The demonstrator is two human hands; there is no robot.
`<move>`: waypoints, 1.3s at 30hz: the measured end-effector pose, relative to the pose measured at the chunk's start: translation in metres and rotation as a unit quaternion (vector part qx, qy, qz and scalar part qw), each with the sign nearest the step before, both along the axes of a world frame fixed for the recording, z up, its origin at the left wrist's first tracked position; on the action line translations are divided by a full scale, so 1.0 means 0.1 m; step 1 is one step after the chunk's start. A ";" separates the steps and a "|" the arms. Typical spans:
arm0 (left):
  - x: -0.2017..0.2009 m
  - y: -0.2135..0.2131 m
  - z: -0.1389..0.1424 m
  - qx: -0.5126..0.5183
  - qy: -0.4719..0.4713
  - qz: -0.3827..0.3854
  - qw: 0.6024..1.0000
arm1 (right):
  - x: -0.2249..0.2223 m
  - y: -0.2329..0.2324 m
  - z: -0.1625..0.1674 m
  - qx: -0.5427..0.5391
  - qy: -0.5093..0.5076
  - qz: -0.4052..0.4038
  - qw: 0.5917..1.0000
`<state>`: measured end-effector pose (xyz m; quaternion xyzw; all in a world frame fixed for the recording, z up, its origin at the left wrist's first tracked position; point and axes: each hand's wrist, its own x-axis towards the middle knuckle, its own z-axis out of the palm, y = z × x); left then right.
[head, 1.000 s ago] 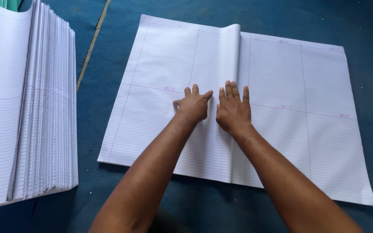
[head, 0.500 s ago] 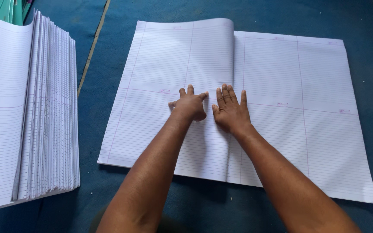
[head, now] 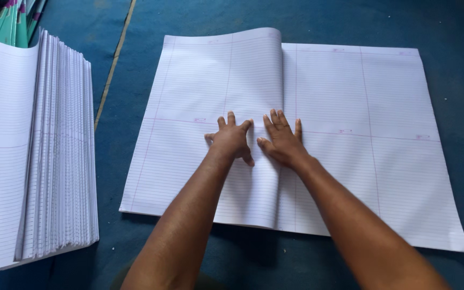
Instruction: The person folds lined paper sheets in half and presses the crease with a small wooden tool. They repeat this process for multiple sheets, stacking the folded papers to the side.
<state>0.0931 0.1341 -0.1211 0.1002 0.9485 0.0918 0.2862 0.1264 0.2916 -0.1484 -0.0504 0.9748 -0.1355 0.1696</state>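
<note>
Head view: left hand and right hand lie side by side, palms down, fingers loosely spread and flat, gripping nothing, pressing the middle of a large ruled paper sheet. The sheet lies on the blue floor mat, centre of frame; its left half is folded over, and the folded edge bulges up in a soft roll from top to bottom. Risk, as I judge it: uneven pressure could set a crooked crease, or the thin paper could wrinkle or skid on the mat. Paper is white, matte, with faint lines and pink rules. A tall stack of folded ruled sheets stands well apart at left; green covers lie behind it.
</note>
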 end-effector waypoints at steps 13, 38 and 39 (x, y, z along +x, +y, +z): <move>0.13 0.07 -0.03 0.004 0.004 0.016 1.000 | 0.52 0.99 0.23 -0.093 -0.018 -0.032 0.995; 0.40 0.63 0.08 -0.028 -0.033 0.044 0.998 | 1.93 3.63 0.48 0.054 0.036 -0.309 0.949; 0.41 0.64 0.08 -0.028 -0.032 0.045 0.998 | 1.98 3.71 0.46 0.032 0.053 -0.329 0.942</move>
